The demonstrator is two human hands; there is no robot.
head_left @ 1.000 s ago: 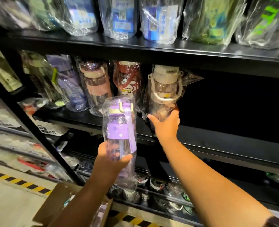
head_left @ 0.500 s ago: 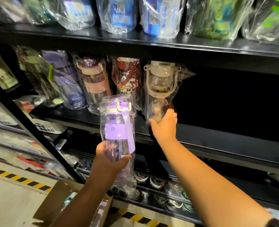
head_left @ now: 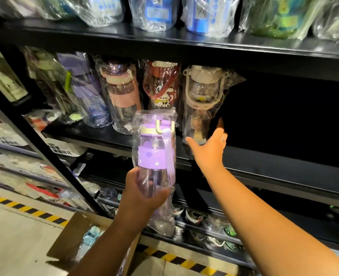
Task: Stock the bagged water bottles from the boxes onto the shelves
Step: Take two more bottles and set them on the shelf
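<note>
We see the purple water bottle in its clear plastic bag (head_left: 154,156) standing straight up in the air, in front of the black middle shelf (head_left: 264,160) and not on it yet. The left hand (head_left: 140,198) wraps its fingers round the bottle's lower part. We think that is so it can be set down standing.

The right hand (head_left: 209,146) is spread wide and holds nothing. It is just by the foot of the bagged clear bottle with a cream handle (head_left: 202,100), maybe to guard a gap. We cannot tell if it touches that bag.

The shelf on the right is too dark to see into. The brown cardboard box (head_left: 71,236) below is partly hidden by the arm.
</note>
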